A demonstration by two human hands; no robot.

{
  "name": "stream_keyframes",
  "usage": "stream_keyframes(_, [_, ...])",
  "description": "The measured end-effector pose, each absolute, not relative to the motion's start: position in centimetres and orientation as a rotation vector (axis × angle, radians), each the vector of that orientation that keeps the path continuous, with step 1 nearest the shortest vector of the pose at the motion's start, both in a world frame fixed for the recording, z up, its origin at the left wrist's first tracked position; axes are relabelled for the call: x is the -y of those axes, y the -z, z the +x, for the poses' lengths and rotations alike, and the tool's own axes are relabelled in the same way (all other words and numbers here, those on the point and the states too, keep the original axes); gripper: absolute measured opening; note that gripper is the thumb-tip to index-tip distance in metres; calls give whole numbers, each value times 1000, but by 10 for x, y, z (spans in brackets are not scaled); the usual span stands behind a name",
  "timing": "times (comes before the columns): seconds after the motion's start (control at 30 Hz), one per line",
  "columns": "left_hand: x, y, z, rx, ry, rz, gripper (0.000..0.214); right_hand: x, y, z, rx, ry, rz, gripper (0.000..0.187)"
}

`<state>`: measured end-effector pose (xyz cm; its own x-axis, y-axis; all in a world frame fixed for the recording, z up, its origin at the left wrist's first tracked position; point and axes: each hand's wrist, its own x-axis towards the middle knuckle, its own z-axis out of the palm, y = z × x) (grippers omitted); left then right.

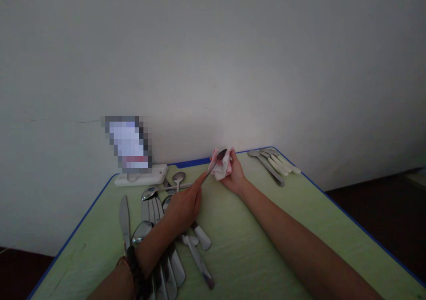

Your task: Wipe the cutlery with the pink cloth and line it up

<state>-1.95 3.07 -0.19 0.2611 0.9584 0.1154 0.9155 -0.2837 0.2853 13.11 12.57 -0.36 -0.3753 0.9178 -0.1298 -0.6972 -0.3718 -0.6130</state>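
Note:
My left hand [185,204] is closed round the handle of a metal spoon [221,155], its bowl tilted up and away from me. Behind that bowl, a pink and white cloth [222,169] lies bunched in my right hand [235,174], whose fingers curl about it. The spoon's bowl is in front of the cloth; whether they touch I cannot tell. Under and around my left forearm lies a pile of cutlery, with a slotted turner [153,207], a ladle [142,231], a table knife [124,215] and a small spoon [179,178]. My forearm hides part of the pile.
On the right of the green table [253,255] lie a metal spoon [266,167] and several pieces of cutlery with cream handles [278,164]. A white box-like device [143,175] stands at the back left, below a blurred-out phone-like screen [128,142]. A wall [233,69] rises behind.

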Motion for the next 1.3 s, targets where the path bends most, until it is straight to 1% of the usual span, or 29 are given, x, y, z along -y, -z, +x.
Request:
stream_keyframes(0.2, [-31, 4, -20, -1827, -405, 2292, 49, -127, 3, 132, 543, -1937, -497, 57])
stream_keyframes(0.37, [-30, 4, -21, -1824, -648, 2214, 45, -127, 3, 131, 589, -1943, -478, 54])
stream_keyframes(0.53, [-31, 8, -22, -1725, -914, 2274, 43, -126, 2, 132, 595, -1964, -444, 53])
stream_keyframes(0.63, [-33, 11, -23, -1686, -978, 2307, 43, -127, 3, 133, 564, -1971, -403, 51])
stream_keyframes(0.9, [-33, 12, -25, -1687, -1017, 2333, 43, -132, 7, 138, 423, -1942, -317, 54])
stream_keyframes(1.1, [-33, 10, -25, -1803, -789, 2401, 43, -130, 7, 140, 491, -1906, -379, 65])
stream_keyframes(1.17, [-33, 10, -25, -1798, -771, 2401, 42, -129, 5, 138, 498, -1905, -424, 61])
stream_keyframes(1.3, [-33, 9, -25, -1709, -803, 2377, 41, -128, 3, 133, 530, -1903, -489, 44])
